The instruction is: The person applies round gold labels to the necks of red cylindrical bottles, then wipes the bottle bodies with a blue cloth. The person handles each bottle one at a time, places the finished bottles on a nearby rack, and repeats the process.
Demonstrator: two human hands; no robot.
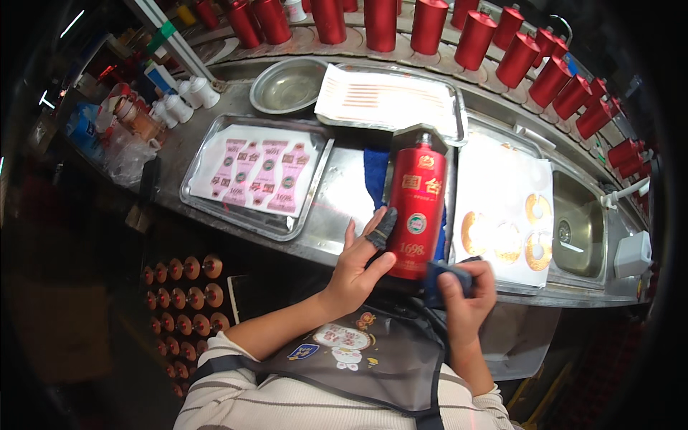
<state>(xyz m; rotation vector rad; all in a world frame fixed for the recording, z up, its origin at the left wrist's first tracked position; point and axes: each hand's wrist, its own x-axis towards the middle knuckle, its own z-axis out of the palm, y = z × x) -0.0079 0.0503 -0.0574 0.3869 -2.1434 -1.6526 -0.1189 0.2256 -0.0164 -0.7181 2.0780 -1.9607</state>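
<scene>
A glossy red bottle (419, 208) with gold and green-white markings lies in front of me, its narrow silver neck pointing away. My left hand (362, 265) grips its lower left side, thumb near the base and a finger in a dark finger cover against the edge; another finger sticks out free. Beside the bottle's base on the right, my right hand (467, 294) is closed on a dark blue pad (441, 283), blurred and partly covered by the fingers. Blue cloth (375, 172) shows beneath the bottle.
Left stands a metal tray (315, 179) with pink printed decals on white sheets; right, a sheet with gold rings (505, 247) beside a sink (573, 222). Behind are a metal bowl (287, 84), another tray (459, 122) and a curved conveyor of red bottles (430, 25). White bottles (204, 92) stand far left.
</scene>
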